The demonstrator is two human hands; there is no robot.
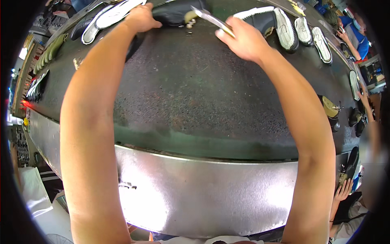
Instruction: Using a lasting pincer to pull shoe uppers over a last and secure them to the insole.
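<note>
Far across the dark bench, my left hand point(141, 18) grips one end of a black shoe point(172, 13), thumb and fingers on either side of it. A tan block shows at the shoe's other end, with small pale bits beside it. My right hand point(245, 38) is closed around a slim silver metal tool point(213, 20), whose pointed end reaches left toward that tan block. Its exact kind is unclear. Beside my left hand lies a white-soled shoe piece point(118, 14) with stitched edges. Right of my right hand is another black shoe piece with a white insole point(286, 30).
More white-lined shoe pieces point(322, 44) lie along the far right. Olive shoe forms point(50, 53) stand at the far left, and an olive-and-black form point(330, 106) sits by my right forearm. A shiny metal edge point(211, 191) fronts the bench. Co-workers' hands point(344, 189) are at the right.
</note>
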